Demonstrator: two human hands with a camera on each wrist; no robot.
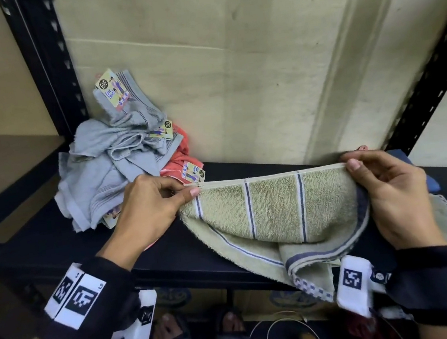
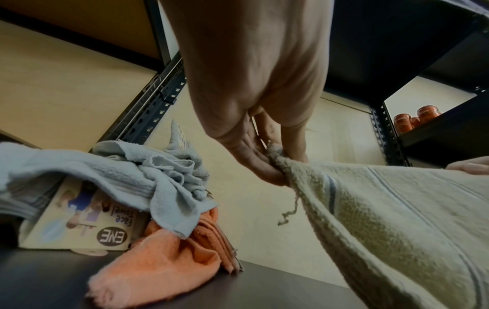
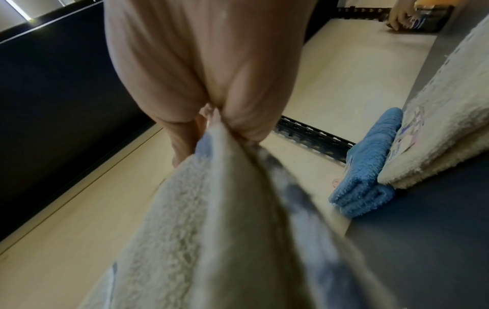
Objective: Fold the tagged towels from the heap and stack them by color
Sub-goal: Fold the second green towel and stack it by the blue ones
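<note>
Towel, beige terry with blue-and-white stripes (image 1: 275, 205), stretched taut over black shelf (image 1: 55, 242): left hand (image 1: 147, 207) pinches its left top corner, right hand (image 1: 390, 193) pinches right one, thumbs clamped against fingers. Left of beige towel, heap: grey towels (image 1: 102, 162) over coral towel (image 1: 178, 161), card tags attached. Only right wrist view shows folded blue towel (image 3: 368, 167) beside folded cream towel (image 3: 447, 129); head view hides most of them behind right hand. Left wrist view alone shows orange jars (image 2: 415, 119), blurred. Loose frayed thread hangs from left corner.
</note>
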